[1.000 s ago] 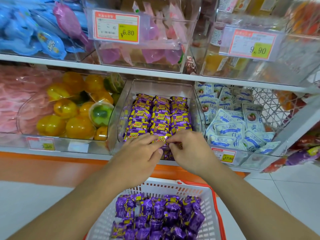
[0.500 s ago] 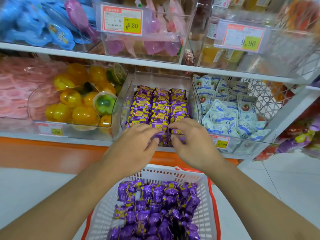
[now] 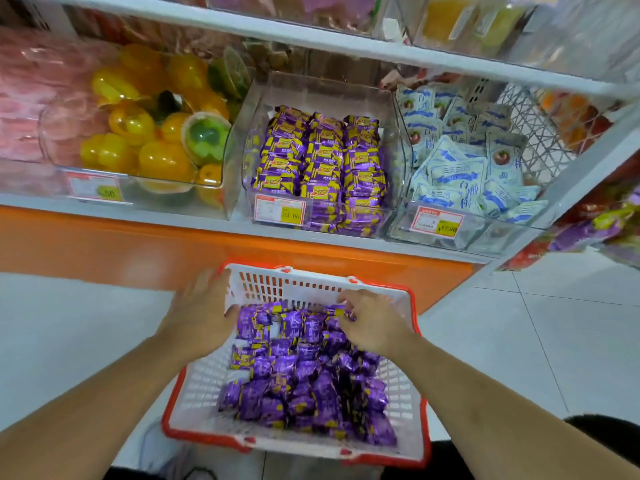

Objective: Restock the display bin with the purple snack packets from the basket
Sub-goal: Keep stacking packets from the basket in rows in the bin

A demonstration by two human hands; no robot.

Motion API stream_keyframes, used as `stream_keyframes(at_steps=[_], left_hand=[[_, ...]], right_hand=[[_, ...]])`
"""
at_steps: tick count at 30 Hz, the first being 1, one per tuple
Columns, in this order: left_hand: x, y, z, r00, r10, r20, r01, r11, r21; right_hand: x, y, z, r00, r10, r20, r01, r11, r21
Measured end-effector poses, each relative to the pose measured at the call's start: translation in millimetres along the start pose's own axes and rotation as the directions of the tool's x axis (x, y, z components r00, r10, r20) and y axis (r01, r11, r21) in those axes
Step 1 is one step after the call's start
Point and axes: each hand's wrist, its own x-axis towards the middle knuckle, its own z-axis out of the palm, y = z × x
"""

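Observation:
A white basket with a red rim sits low in front of me, holding several loose purple snack packets. My left hand lies at the basket's far left corner with fingers stretched out, its thumb touching the packets. At the far end of the pile my right hand pinches one purple packet with curled fingers. On the shelf above, the clear display bin holds neat rows of purple-and-yellow packets. Its back part is bare.
A bin of yellow jelly cups stands left of the display bin, with white-and-blue sachets to its right. A price tag hangs on the bin front. Below runs an orange shelf base, and an upper shelf overhangs.
Both hands have left the front of the display bin and dropped into the basket. The view has tilted down. The right hand now pinches a packet.

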Motion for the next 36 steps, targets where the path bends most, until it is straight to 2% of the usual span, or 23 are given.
stream_keyframes(at_steps=[2,4,7,9,13,19,22,26,29,31,33,35,36], left_hand=[[1,-16,18,0.985,-0.15,0.083,0.15,0.989,0.005],[2,-25,39,0.944,-0.257,0.208,0.265,0.964,-0.015],[2,-26,64,0.914,-0.308,0.265,0.365,0.909,-0.203],[5,-23,67,0.913,-0.325,0.246,0.383,0.891,-0.245],[6,-23,64,0.908,-0.342,0.241,0.396,0.888,-0.234],[5,-23,57,0.896,-0.333,0.295,0.406,0.882,-0.237],[5,-20,51,0.887,-0.33,0.322,0.412,0.882,-0.229],[3,-10,38,0.869,-0.372,0.327,0.452,0.864,-0.22],[1,8,20,0.903,-0.368,0.223,0.401,0.908,-0.123],[4,29,-4,0.938,-0.277,0.208,0.317,0.929,-0.192],[7,54,-36,0.957,-0.116,0.268,0.2,0.928,-0.315],[7,84,-69,0.961,0.016,0.277,0.123,0.87,-0.477],[5,99,-84,0.964,0.063,0.258,0.106,0.799,-0.592]], right_hand=[[8,12,23,0.996,0.073,0.048,-0.072,0.997,-0.02],[14,31,41,0.974,0.219,0.059,-0.219,0.976,-0.01],[15,61,63,0.902,0.431,0.033,-0.429,0.902,-0.04],[17,69,74,0.863,0.506,0.01,-0.506,0.863,-0.017],[25,67,101,0.794,0.608,-0.029,-0.599,0.789,0.14],[15,64,107,0.781,0.621,-0.065,-0.597,0.773,0.215],[11,55,89,0.823,0.566,-0.056,-0.529,0.798,0.288],[5,18,42,0.905,0.413,-0.105,-0.326,0.829,0.455],[0,-17,3,0.94,0.315,-0.131,-0.167,0.759,0.63],[-6,-39,-23,0.958,0.245,-0.151,-0.061,0.685,0.726],[-15,-57,-49,0.969,0.163,-0.185,0.037,0.647,0.761],[-25,-72,-74,0.97,0.074,-0.232,0.147,0.584,0.798],[-30,-78,-85,0.966,0.039,-0.256,0.194,0.546,0.815]])
